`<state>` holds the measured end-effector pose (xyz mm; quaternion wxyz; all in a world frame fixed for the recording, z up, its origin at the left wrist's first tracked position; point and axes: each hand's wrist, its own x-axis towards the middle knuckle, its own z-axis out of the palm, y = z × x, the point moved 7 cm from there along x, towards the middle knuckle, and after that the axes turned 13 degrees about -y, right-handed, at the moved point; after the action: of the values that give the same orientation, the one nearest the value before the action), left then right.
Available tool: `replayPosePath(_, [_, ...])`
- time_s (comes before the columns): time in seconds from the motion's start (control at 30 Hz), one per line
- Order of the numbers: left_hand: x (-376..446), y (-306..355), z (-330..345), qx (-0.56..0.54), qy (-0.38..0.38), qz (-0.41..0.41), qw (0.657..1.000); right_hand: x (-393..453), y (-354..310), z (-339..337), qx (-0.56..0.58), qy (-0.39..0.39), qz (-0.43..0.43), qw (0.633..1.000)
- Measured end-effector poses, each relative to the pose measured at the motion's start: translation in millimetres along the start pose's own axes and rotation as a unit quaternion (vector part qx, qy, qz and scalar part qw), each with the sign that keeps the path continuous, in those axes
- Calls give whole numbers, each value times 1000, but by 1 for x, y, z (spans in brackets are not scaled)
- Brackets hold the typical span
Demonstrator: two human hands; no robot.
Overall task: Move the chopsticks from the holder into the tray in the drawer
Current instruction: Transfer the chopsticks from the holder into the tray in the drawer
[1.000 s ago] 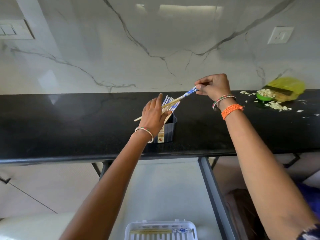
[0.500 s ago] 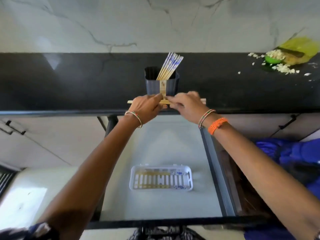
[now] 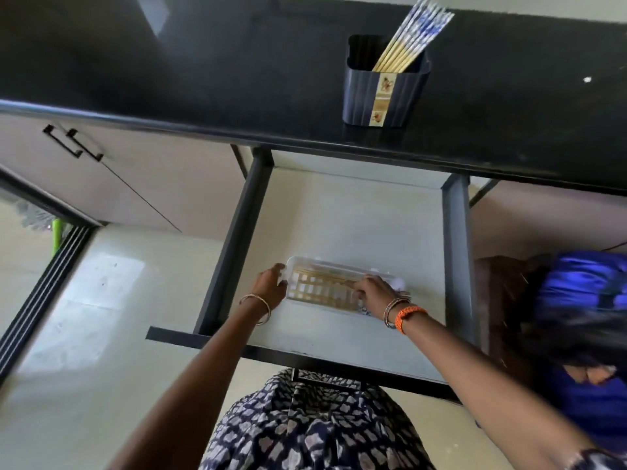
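Note:
A dark ribbed holder [image 3: 383, 93] stands on the black counter [image 3: 169, 62] near its front edge, with several blue-and-white-topped chopsticks [image 3: 414, 35] leaning to its right side. Below it the drawer [image 3: 339, 215] is pulled out. A white slotted tray [image 3: 339, 264] lies on the drawer floor with wooden chopsticks [image 3: 315, 286] lengthwise inside. My left hand [image 3: 271, 284] curls around the tray's left end. My right hand [image 3: 373, 293] covers the tray's right part, fingers pinched on chopsticks it holds down in the tray. The picture is blurred around both hands.
Dark metal rails run along both sides of the drawer, and its dark front edge [image 3: 305, 359] is close to my patterned clothing. A cabinet door with two black handles [image 3: 73, 144] is at the left. Blue cloth [image 3: 583, 283] lies at the right beside the drawer.
Both hands came down from the counter's edge, carrying chopsticks held level between them, into the drawer. They are now at the tray. The view has tilted downward.

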<state>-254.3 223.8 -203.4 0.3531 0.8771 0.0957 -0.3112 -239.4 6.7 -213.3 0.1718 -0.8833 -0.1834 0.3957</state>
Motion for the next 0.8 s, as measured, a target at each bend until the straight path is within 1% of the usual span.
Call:
replayPosePath(0.07, [3,-7,7,-20,-4,-22,1000,4,1,6,0,4,1,1000])
replayPosePath(0.13, [5,-12,11,-35,-6,-37,999,8,3,8,36,14,5,999])
replayPosePath(0.2, [6,-14,13,-47,-3,-46,998,13,2,9,32,29,3,999])
replayPosePath(0.27, [6,-17,13,-51,-5,-48,998,19,1,10,14,32,-2,999])
replayPosePath(0.33, [5,-19,11,-54,-11,-48,997,21,-1,13,-34,23,-2,999])
replayPosePath(0.43, [4,-20,9,-62,-17,-48,997,27,4,19,-114,33,1,993])
replayPosePath(0.53, [3,-19,7,-73,-20,-42,996,29,1,21,-103,13,-15,994])
replayPosePath(0.6, [3,-20,4,-73,-20,-37,996,28,-2,17,-79,9,-4,997])
replayPosePath(0.8, [0,-23,0,-69,-22,-37,997,25,-13,13,-60,15,-18,998])
